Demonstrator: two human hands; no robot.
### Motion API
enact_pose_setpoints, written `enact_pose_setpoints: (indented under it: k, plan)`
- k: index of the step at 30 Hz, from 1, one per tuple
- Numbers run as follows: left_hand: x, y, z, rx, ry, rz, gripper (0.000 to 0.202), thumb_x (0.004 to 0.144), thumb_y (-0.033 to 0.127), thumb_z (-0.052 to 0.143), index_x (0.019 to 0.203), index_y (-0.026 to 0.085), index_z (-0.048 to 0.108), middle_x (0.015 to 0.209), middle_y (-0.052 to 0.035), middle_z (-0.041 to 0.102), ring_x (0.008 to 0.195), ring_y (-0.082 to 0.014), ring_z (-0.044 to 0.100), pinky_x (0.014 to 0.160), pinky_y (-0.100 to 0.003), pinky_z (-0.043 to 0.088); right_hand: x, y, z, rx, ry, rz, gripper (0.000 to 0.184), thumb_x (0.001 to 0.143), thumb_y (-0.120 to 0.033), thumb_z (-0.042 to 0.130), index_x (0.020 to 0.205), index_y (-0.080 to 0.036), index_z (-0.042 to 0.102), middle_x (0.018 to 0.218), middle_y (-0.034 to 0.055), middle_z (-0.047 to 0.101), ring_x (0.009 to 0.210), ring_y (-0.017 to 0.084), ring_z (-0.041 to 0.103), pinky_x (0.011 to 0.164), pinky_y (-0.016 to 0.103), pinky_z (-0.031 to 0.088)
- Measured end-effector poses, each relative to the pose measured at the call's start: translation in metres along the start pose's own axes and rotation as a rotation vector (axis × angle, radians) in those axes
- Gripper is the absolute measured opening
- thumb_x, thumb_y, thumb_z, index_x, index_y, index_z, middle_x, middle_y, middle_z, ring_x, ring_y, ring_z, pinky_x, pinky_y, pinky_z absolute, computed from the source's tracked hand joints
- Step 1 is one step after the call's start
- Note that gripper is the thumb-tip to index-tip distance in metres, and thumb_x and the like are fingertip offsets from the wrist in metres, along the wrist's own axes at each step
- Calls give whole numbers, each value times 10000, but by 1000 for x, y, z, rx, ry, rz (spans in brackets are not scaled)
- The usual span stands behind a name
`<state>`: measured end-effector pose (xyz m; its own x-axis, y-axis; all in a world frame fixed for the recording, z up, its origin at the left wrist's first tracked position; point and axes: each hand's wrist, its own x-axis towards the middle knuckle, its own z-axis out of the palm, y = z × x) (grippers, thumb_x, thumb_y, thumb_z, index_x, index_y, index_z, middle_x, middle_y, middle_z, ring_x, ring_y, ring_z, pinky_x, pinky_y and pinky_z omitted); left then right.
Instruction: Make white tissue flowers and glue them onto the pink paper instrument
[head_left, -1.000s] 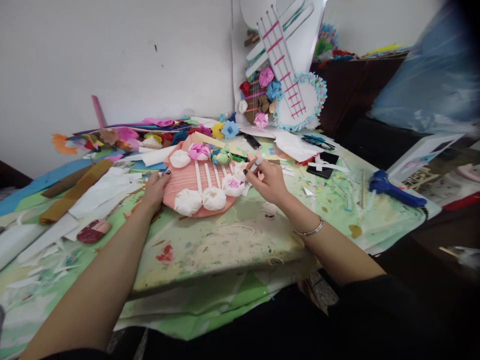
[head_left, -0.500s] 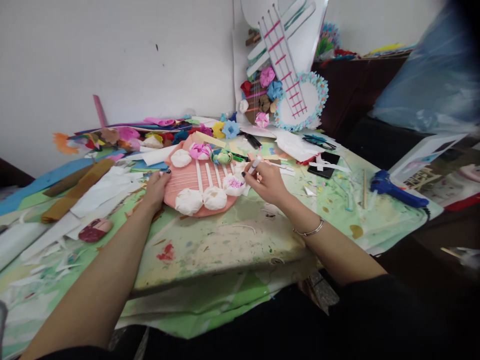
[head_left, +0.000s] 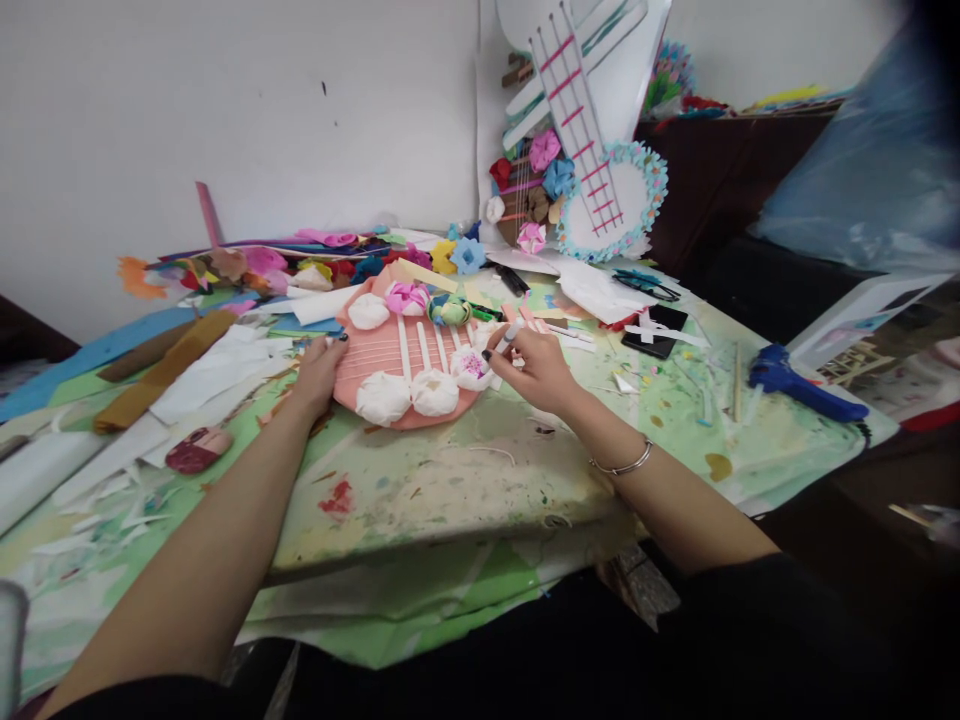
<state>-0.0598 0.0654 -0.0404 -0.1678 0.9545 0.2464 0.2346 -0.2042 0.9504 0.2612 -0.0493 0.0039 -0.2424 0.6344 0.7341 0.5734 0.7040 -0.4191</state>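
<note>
A pink paper craft piece (head_left: 367, 356) with thin strings and white strips rests on the table near its front. White paper flowers (head_left: 382, 398) sit along its lower edge, and pink and green ones along the top. My left hand (head_left: 321, 372) grips its left rim, thumb on top. My right hand (head_left: 531, 368) is closed around a white marker (head_left: 510, 336) at the right side. Below that hand lies a white flower with purple marks (head_left: 472, 366). The marker's tip is too small to make out.
A blue glue gun (head_left: 806, 385) lies at the right, near a black phone (head_left: 655, 332) and glasses (head_left: 646, 285). Paper scraps and coloured paper flowers (head_left: 262, 265) crowd the left and back. Decorated paper instruments (head_left: 592, 170) lean at the back wall.
The whole view has shifted slightly, so things appear a little further right. Both hands keep their holds, on the craft piece and on the marker.
</note>
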Motion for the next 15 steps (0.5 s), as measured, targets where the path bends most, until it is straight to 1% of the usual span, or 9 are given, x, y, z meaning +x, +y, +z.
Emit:
enact_pose_setpoints:
  k: [4,9,15]
  plan:
    - [-1,2,1,-18,4,-10,399,637,453,722,650,213,404,633,19,426,593,-152,383,542,-297,289,0,-1,2,20,15,-3,136,907,-304,491,837,-205,553,724,1,620,634,119,530,634,284,408]
    - [-1,2,0,-16,9,-10,393,651,451,723,642,209,414,636,17,427,594,-153,385,555,-300,290,-1,-2,4,30,-12,-25,106,902,-287,518,849,-210,569,745,-8,632,622,105,529,610,268,405]
    - [2,-4,-1,-2,4,11,380,667,475,712,649,209,442,641,11,438,595,-158,387,554,-300,296,-3,-4,3,33,52,-25,116,920,-299,498,856,-216,550,765,-3,634,633,109,524,630,285,417]
